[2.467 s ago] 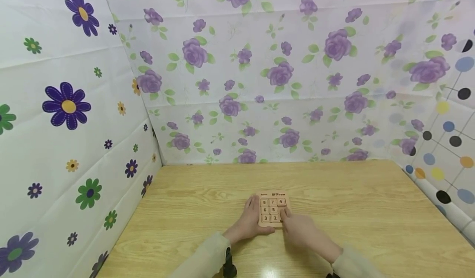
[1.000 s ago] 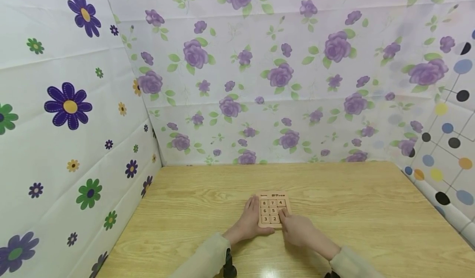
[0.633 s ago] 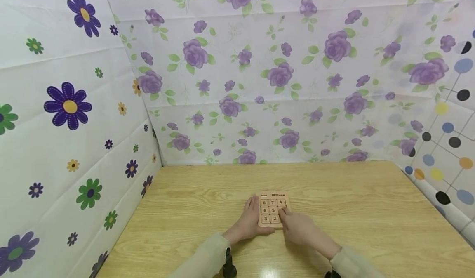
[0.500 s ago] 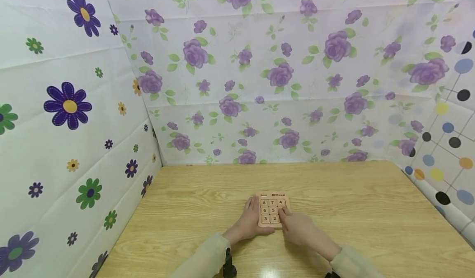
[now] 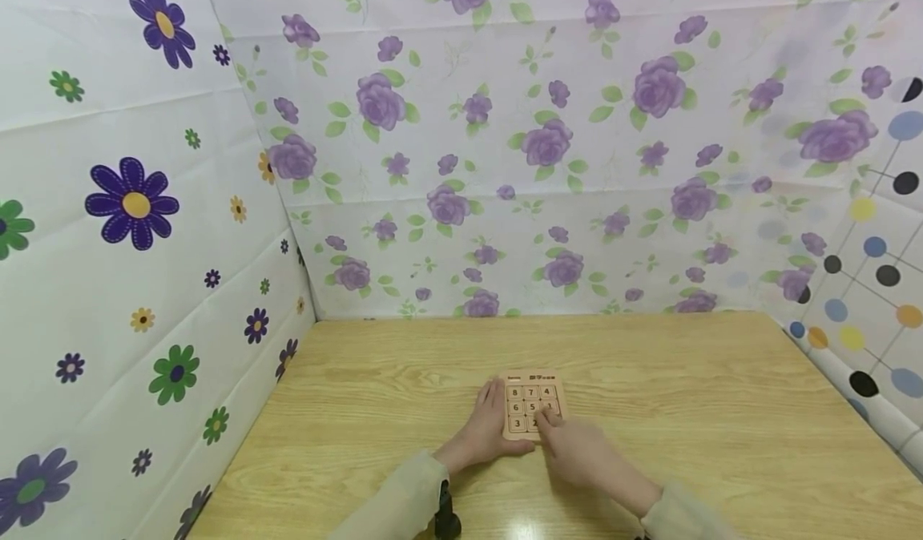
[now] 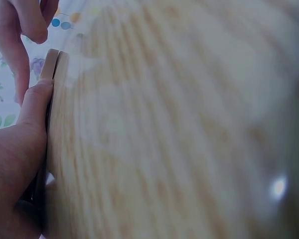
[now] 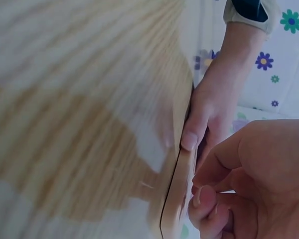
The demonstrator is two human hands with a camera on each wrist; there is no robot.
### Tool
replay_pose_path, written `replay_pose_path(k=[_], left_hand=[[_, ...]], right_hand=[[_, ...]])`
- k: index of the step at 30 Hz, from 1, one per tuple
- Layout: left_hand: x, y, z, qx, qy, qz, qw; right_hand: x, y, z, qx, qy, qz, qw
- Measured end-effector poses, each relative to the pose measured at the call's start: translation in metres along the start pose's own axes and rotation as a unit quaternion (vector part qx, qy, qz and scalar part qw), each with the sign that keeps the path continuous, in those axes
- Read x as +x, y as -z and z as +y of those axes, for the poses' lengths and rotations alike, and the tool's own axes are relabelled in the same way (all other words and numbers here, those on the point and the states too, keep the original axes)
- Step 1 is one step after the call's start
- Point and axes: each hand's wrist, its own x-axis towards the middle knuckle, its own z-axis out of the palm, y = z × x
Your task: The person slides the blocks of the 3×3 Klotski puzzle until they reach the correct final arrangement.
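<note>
A pale wooden number slide puzzle [image 5: 535, 378] lies flat on the wood-grain table. Tiles 8, 7, 4 fill its top row; 6, 5 and 1 make the middle row. In the bottom row show tile 3 [image 5: 517, 423] and a partly covered 2. My left hand [image 5: 485, 429] braces the near left corner, straight fingers along the left side and thumb [image 6: 36, 102] against the near edge. My right hand [image 5: 577, 448], fingers curled, reaches over the near right corner with its fingertips at tile 2. It hides the bottom right slot.
The table [image 5: 389, 364] extends to both sides. Purple-rose cloth [image 5: 447, 155] hangs behind it, daisy-print cloth [image 5: 79, 300] on the left and dotted cloth [image 5: 865, 300] on the right. A black wrist device [image 5: 445, 516] sits at the left cuff.
My right fingertips have moved left from the right column to the 2 tile, bringing tile 1 into sight in the middle row. My left hand has stayed in place.
</note>
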Motion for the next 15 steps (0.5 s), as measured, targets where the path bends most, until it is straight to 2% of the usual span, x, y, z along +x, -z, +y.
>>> replay_pose_path(k=[5, 15], left_hand=[[0.0, 0.0, 0.0, 0.001, -0.005, 0.007, 1.0], [0.001, -0.001, 0.001, 0.016, -0.003, 0.01, 0.9998]], right_hand=[[-0.005, -0.002, -0.007, 0.008, 0.009, -0.014, 0.9998], [-0.009, -0.002, -0.011, -0.021, 0.008, -0.042, 0.9989]])
